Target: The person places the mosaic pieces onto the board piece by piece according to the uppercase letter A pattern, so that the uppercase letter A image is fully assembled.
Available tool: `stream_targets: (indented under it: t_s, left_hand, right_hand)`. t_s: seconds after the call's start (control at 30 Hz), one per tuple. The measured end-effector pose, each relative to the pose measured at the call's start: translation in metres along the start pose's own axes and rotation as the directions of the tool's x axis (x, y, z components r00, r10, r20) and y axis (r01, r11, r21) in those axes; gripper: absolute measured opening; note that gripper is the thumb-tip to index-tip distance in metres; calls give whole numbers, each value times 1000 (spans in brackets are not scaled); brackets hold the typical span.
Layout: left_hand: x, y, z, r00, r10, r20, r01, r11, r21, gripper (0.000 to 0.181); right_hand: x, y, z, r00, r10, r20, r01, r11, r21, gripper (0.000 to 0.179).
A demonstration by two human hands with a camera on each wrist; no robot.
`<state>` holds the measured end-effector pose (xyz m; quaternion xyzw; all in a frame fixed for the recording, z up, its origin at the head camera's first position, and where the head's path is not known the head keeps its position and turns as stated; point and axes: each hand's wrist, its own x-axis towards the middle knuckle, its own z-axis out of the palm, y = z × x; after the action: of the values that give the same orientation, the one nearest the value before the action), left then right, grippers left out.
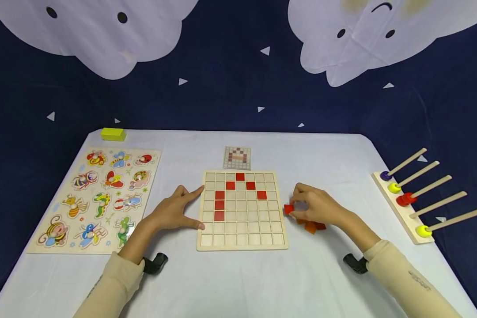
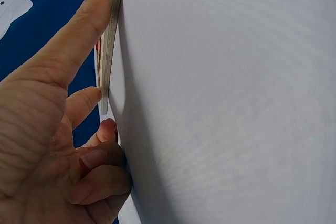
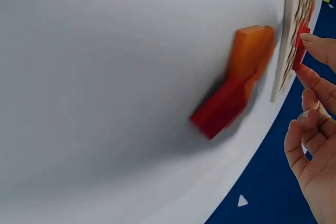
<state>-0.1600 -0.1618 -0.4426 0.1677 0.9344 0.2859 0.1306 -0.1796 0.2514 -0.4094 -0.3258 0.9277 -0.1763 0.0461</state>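
In the head view a wooden grid board (image 1: 242, 245) lies on the table, with several red squares (image 1: 220, 205) set in its cells. My left hand (image 1: 172, 210) touches the board's left edge with thumb and index finger spread apart; its other fingers are bent in the left wrist view. Just off the right edge, my right hand (image 1: 319, 205) pinches a red tile (image 1: 288, 209) between thumb and finger. Below that hand lie loose orange tiles (image 3: 252, 48) and a red tile (image 3: 223, 106), partly hidden by it in the head view.
A small pattern card (image 1: 237, 158) lies behind the board. At left are an insect puzzle board (image 1: 75, 221) and a yellow-green block (image 1: 113, 134). A wooden peg stand (image 1: 403, 210) with coloured beads stands near the right table edge.
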Motion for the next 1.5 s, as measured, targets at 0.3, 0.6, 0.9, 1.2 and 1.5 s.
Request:
stream_targets:
  t_s: [0.3, 0.6, 0.9, 1.2, 1.5]
  left_hand:
    - [0, -2, 2, 1000, -3, 0, 3, 1000, -10, 111]
    - [0, -2, 4, 1000, -1, 2, 1, 1000, -1, 111]
    - [-1, -2, 1, 1000, 10, -17, -10, 1000, 7, 111]
    - [0, -3, 3, 1000, 7, -10, -7, 1000, -1, 111]
    - [0, -2, 0, 1000, 6, -7, -6, 1000, 5, 110]
  right_hand:
    - [32, -18, 10, 995, -102, -9, 102, 994, 34, 21]
    - [49, -29, 23, 988, -152, -15, 151, 987, -51, 21]
    - [54, -35, 18, 999, -32, 43, 33, 999, -32, 18]
    - [47, -33, 8, 998, 44, 53, -44, 999, 0, 23]
    - [-15, 8, -17, 984, 173, 35, -175, 984, 37, 22]
